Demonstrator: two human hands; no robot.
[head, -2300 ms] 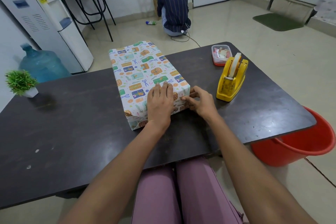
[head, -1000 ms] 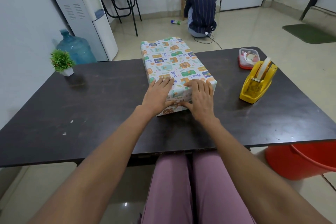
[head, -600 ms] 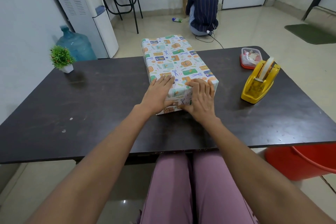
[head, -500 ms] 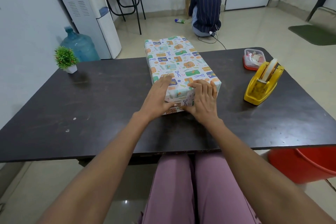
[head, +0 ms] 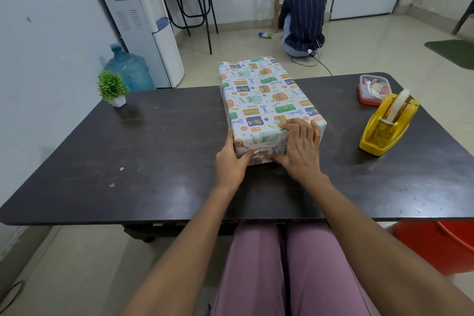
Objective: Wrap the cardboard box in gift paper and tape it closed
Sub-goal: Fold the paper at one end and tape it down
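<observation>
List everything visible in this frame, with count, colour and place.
box: 1, patterned wrap, table centre
table: 1, dark
dispenser: 1, yellow, table right
tub: 1, clear with red base, behind dispenser
plant: 1, green, table far left
bucket: 1, red, floor right
bottle: 1, blue, floor left
cooler: 1, white, by wall
person: 1, on floor, back turned
left hand: grips box's near left corner
right hand: presses box's near end
</observation>
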